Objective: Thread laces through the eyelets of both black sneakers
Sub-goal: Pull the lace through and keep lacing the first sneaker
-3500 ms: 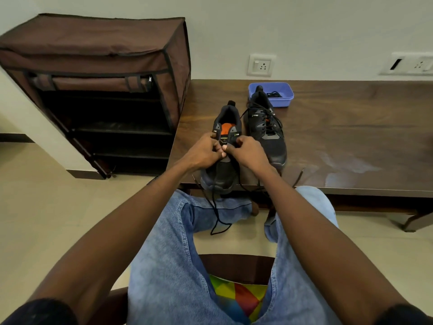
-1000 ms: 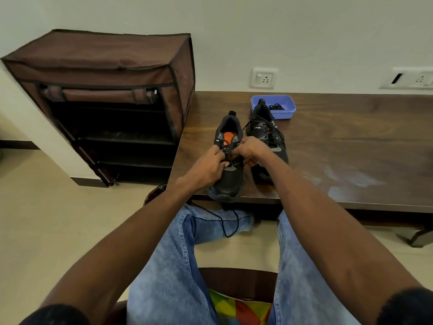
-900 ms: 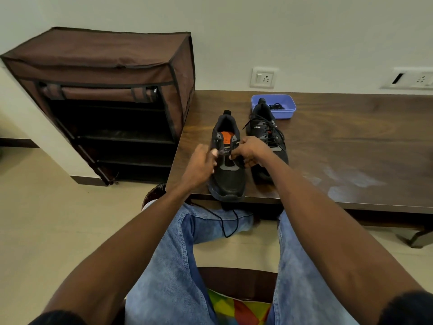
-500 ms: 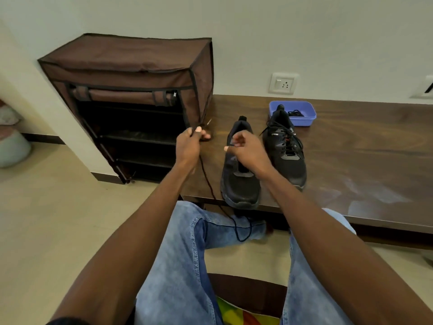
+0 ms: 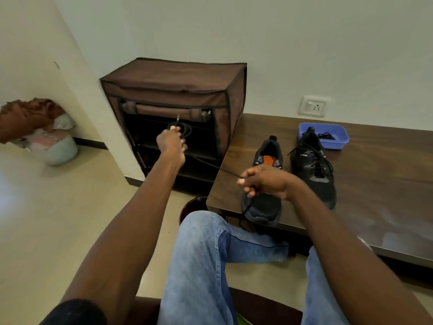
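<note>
A: Where are the sneakers?
B: Both on the table (image 5: 365, 174), side by side, toes toward the near edge. The left sneaker (image 5: 266, 202) sits at the near left corner, its orange tongue showing. The right sneaker (image 5: 315, 170) is just beside it, with laces already crossed over its front.

A: And the hands?
B: The left hand (image 5: 172, 146) is stretched out to the left, in front of the rack (image 5: 178, 90), fingers curled round the lace (image 5: 210, 165), whose tip sticks up above the fist. The right hand (image 5: 267, 181) hovers over the left sneaker, fingers pinching the same lace nearer the shoe.

A: How does the lace run?
B: Taut between the two hands, then down from the right hand past the sneaker's toe and over the table edge. Which eyelet it passes through I cannot tell; the right hand hides that part.

A: Anything else?
B: A blue tray (image 5: 337, 141) at the far side of the table, touching the right sneaker's heel, with something dark inside. A socket (image 5: 314, 106) on the wall above.
</note>
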`<control>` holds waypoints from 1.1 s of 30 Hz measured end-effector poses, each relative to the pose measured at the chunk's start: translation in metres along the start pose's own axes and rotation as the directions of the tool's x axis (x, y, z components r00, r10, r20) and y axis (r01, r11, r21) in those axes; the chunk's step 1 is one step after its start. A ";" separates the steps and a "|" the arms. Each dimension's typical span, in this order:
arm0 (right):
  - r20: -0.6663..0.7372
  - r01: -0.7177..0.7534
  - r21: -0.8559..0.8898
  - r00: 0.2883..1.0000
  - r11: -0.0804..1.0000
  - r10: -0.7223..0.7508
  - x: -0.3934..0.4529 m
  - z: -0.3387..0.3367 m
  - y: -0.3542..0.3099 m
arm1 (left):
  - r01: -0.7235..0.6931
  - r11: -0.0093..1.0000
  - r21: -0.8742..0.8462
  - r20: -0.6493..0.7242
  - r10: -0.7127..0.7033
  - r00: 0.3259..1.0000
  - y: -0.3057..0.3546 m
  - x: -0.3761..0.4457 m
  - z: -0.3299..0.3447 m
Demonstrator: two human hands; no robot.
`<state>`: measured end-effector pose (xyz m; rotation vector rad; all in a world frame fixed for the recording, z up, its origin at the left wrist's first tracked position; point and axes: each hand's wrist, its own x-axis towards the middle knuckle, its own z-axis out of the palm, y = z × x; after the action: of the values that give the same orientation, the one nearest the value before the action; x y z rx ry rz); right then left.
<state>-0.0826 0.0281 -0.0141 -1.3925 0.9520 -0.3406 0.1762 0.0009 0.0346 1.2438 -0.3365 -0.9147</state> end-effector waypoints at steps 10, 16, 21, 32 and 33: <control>-0.343 0.052 -0.073 0.936 0.996 -0.074 -0.008 -0.009 -0.065 | -0.084 0.886 0.457 0.396 -0.118 0.911 -0.023 -0.006 -0.049; -0.346 0.240 0.169 0.923 0.956 -0.170 0.037 0.047 -0.114 | 0.051 0.941 0.335 0.785 -0.308 0.537 -0.017 -0.015 -0.061; -0.354 0.303 0.123 0.903 0.945 -0.243 0.064 0.074 -0.122 | -0.013 0.914 0.406 0.720 -0.311 0.620 -0.010 0.002 -0.078; -0.434 0.136 -0.282 0.865 0.950 -0.253 0.112 0.082 -0.074 | -0.218 0.803 0.554 0.295 0.055 0.954 -0.042 0.033 -0.082; -0.431 0.118 -0.303 0.868 0.946 -0.246 0.113 0.082 -0.069 | -0.232 0.796 0.560 0.274 0.086 0.958 -0.047 0.035 -0.083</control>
<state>0.0669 -0.0110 0.0000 -1.6957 1.2961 -0.7386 0.2347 0.0280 -0.0441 1.6436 -0.9629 -0.8355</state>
